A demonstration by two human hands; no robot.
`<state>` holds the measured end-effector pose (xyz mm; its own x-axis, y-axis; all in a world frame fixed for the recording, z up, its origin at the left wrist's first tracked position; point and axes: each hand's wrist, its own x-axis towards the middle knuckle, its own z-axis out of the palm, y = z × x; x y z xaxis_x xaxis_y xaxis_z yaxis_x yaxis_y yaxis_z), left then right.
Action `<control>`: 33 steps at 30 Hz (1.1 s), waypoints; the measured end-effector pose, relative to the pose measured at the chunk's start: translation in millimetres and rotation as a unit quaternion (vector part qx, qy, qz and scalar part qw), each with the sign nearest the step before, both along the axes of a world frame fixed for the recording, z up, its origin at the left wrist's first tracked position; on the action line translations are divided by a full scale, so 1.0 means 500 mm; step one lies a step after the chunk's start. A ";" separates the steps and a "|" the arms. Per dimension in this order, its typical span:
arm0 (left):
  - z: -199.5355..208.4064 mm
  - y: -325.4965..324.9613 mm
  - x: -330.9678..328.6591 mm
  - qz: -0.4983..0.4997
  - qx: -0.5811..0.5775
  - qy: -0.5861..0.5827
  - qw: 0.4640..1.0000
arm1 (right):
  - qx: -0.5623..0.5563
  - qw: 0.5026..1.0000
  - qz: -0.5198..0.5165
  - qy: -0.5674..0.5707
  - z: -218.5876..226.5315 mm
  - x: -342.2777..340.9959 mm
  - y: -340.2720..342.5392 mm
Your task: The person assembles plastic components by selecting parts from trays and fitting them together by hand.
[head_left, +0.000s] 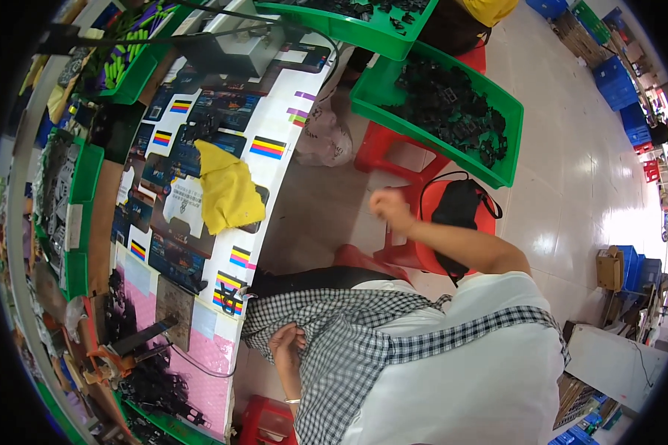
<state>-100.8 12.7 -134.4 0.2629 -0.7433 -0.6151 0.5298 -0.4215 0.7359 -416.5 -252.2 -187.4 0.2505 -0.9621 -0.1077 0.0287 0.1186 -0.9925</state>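
The cloth (230,191) was plain yellow. The bench top (272,178) showed white, its printed labels (267,147) striped in yellow, red and blue; the sheet at one end (209,363) was pink. The large tray (438,162) was green, its small parts (453,100) black. I saw a red stool (484,230), a black bag (456,206), an apron (349,352) in black-and-white checks, a white shirt (453,371) and pale beige floor tiles (557,148).
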 end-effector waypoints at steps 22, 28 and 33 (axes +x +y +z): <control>-0.002 -0.014 -0.013 0.008 0.050 -0.036 0.998 | 0.020 0.777 -0.556 0.295 -0.206 -0.714 -0.324; 0.020 -0.015 -0.025 0.017 0.071 -0.051 0.996 | -0.150 0.687 -0.638 0.314 -0.094 -0.599 -0.330; 0.093 -0.063 -0.036 -0.170 0.067 -0.296 0.938 | -0.077 0.880 -0.467 -0.040 0.058 -0.384 -0.254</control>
